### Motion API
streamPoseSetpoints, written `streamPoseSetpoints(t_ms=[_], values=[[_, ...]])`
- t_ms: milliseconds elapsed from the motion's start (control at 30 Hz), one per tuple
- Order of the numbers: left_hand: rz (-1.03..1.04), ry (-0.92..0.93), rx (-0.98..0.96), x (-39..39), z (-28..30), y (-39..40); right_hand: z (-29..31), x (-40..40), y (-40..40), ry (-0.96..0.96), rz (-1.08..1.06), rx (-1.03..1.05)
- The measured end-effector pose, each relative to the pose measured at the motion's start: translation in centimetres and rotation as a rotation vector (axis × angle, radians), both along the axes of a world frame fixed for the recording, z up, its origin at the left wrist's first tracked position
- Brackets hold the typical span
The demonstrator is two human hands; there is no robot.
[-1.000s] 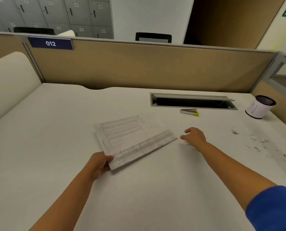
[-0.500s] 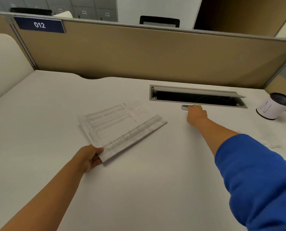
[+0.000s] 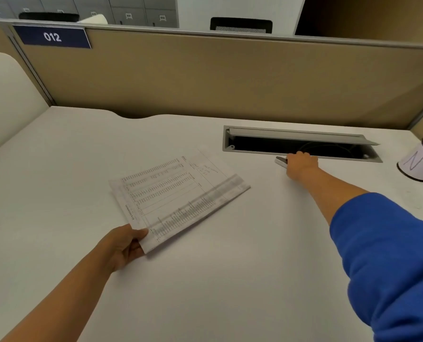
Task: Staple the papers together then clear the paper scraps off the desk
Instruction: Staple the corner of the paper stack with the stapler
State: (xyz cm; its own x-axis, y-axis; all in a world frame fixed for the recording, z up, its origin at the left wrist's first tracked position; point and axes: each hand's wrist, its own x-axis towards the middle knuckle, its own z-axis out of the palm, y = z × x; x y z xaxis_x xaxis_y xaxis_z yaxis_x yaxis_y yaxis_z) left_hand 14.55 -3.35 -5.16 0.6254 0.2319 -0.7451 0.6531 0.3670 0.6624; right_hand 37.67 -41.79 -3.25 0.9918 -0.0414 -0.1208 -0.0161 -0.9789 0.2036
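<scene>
Beige partition panels enclose a pale table (image 3: 57,169), with a blue "012" plate (image 3: 52,37) fixed at eleven o'clock. Printed papers (image 3: 178,196) are laid near the middle of the table, slightly fanned so that a lower sheet shows along one edge. Their near corner is pinched by the left hand (image 3: 124,245), thumb on top and fingers beneath.

At about one o'clock from the papers, just in front of an open cable tray (image 3: 301,134) set into the table, a small silver stapler (image 3: 280,161) is covered by the right hand (image 3: 301,166). Only one end of the stapler is left showing. The fingers are curled over it and probably closed around it, though a firm grasp cannot be confirmed from this angle.

A white cup (image 3: 418,160) marked with a scrawl is seen at three o'clock, well apart from the papers. No paper scraps can be made out clearly in this view.

Progress is judged to be early: the papers are gathered and steadied, but no staple is seen in them. Stapling and the clearing of scraps are both left to be done.
</scene>
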Motion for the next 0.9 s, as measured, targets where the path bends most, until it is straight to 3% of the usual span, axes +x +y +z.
streamPoseSetpoints(t_ms=[167,300,433,533,600,667,767,900], values=[[0.002,-0.014,-0.007,-0.1,0.1,0.0,2.0,-2.8,1.5,0.032,-0.083,0.403],[-0.013,-0.016,-0.015,-0.2,0.3,0.0,4.9,-8.0,4.2,-0.078,-0.17,0.891],[-0.004,-0.059,-0.036,-0.8,1.0,-0.2,7.5,-16.4,7.0,-0.128,-0.231,1.538],[0.013,-0.123,-0.038,-1.9,1.5,-0.8,6.9,-22.3,9.2,-0.021,-0.404,1.96],[0.01,-0.144,-0.047,-3.1,1.6,-1.5,5.0,-25.2,10.6,0.174,-0.6,2.248],[0.011,-0.145,-0.063,-4.3,1.4,-2.1,4.0,-27.7,12.0,0.417,-0.74,2.342],[0.026,-0.129,-0.106,-6.1,0.9,-2.7,3.6,-30.1,13.5,0.707,-0.777,2.29],[0.043,-0.097,-0.178,-7.7,0.7,-3.3,4.4,-31.3,14.2,0.78,-0.653,2.207]])
